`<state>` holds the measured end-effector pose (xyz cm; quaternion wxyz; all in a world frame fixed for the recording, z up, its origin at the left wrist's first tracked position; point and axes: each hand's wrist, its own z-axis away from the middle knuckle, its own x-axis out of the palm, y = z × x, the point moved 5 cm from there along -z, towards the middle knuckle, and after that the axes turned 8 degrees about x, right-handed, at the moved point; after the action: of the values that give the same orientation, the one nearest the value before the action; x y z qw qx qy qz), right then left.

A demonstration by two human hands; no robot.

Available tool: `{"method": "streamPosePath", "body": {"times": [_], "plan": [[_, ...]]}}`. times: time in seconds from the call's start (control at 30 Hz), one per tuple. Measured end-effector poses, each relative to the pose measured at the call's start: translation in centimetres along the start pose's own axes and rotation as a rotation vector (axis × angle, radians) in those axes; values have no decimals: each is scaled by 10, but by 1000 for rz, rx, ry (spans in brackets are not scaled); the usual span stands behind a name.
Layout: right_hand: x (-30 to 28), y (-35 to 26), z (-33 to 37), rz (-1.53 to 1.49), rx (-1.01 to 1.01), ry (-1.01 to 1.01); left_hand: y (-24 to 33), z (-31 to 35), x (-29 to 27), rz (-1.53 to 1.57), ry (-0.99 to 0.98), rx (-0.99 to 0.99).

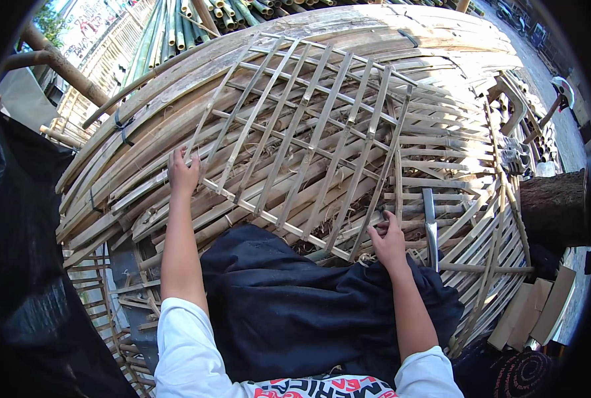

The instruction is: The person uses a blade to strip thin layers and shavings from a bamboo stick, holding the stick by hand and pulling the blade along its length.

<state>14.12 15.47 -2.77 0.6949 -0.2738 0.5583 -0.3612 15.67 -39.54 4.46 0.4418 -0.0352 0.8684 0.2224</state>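
Note:
A woven lattice panel of split bamboo strips [309, 139] lies tilted on a big pile of bamboo slats. My left hand [184, 171] grips the panel's near left corner, fingers curled over the edge strip. My right hand [388, 242] pinches a strip at the panel's near right edge. A dark cloth [289, 305] covers my lap just below the panel. A metal blade tool [431, 229] lies on the slats just right of my right hand.
A heap of bent bamboo slats [441, 152] fills the middle. Round green bamboo poles [196, 20] lean at the top. A tree stump [554, 209] stands at right, cardboard pieces [534, 312] below it. Black sheeting [23, 265] hangs at left.

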Motion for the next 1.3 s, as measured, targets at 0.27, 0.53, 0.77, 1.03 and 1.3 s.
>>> {"method": "streamPosePath", "body": {"times": [0.27,0.53,0.77,1.03,1.3], "plan": [[42,16,-27,-451,195,-126,-43,-27,36,42,-210,-47],[31,-5,-15,-632,98,48,-27,-45,19,37,-302,-62],[2,-39,4,-562,1,114,-19,-24,1,-66,-271,-63],[-37,-49,29,-467,-38,98,-10,41,-24,109,-120,-148],[-93,-81,-65,-144,-268,5,17,122,-33,222,-61,-354]]}}
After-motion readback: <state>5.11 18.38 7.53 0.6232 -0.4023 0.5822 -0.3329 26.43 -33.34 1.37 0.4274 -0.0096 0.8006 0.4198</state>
